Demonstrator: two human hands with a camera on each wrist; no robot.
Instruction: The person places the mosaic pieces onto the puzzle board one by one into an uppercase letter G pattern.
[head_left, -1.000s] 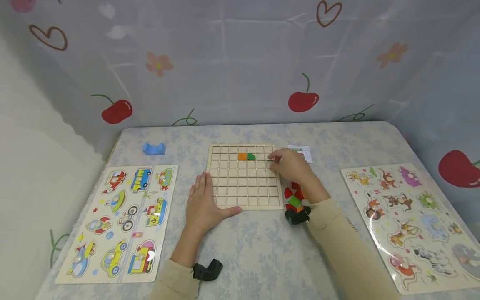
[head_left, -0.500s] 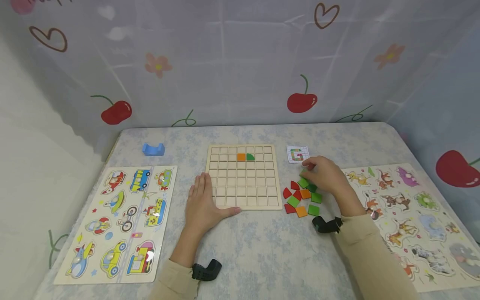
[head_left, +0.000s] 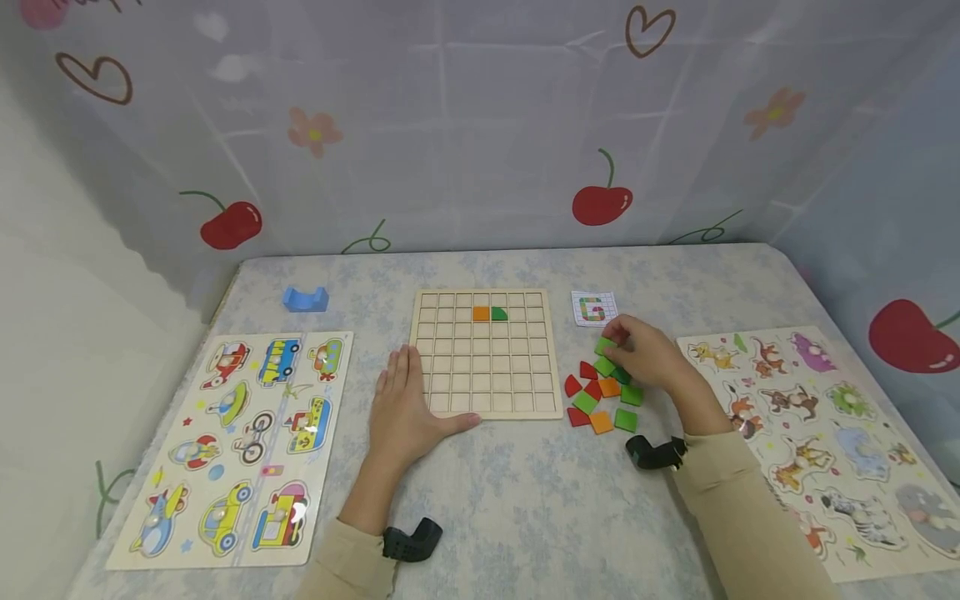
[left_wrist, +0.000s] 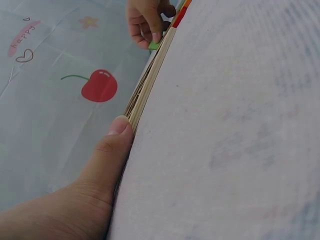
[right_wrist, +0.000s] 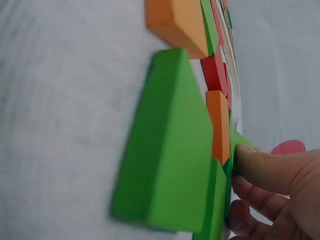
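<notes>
— Where's the piece relative to my right hand?

— Your right hand (head_left: 648, 360) sits at the far end of the loose tile pile (head_left: 603, 390), which lies on the table (head_left: 525, 492) just right of the wooden grid board (head_left: 486, 353), toward the table's right half. The green tile (head_left: 604, 345) is right at your fingertips, at the pile's far edge, just this side of the pattern card (head_left: 594, 308).

— And my grip?

— I see the fingers curled down, with a fingertip (right_wrist: 250, 167) pressed to the green tile's edge. I can't tell whether the tile is lifted off the table.

— What does it look like?

— Flat, bright green, squarish; its neighbours are red, orange and green.

— My left hand?

— The left hand (head_left: 405, 408) lies flat and spread at the board's near left corner, thumb (left_wrist: 112, 145) against its near edge.
</notes>
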